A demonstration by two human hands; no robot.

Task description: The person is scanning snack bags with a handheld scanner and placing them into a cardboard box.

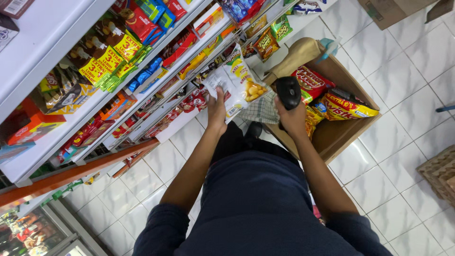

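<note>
While you look down past your dark blue shirt, the shelves (pixel 61 118) fill the upper left of the frame, running up toward the top centre. They are packed with snack packets: yellow and green bags on the higher tier, red and blue packs further along, and orange cartons (pixel 33 125) at the far left edge.

Just right of the shelves, near the upper middle, your left hand (pixel 217 110) is closed around the lower edge of a white snack bag (pixel 234 85), which shows yellow round snacks on its front. The bag stands up from your fingers and leans toward the shelf fronts.

Beside it, a little to the right, your right hand (pixel 291 118) grips a black handheld scanner (pixel 288 91). Its head sits close to the right edge of the bag, level with the bag's lower half, though you cannot tell whether they touch.

Behind and right of that hand, an open cardboard box (pixel 341 135) rests on the white tiled floor (pixel 407 95). It holds a red snack bag (pixel 310 83) and a yellow and red one (pixel 348 106), lying loosely against each other.
</note>
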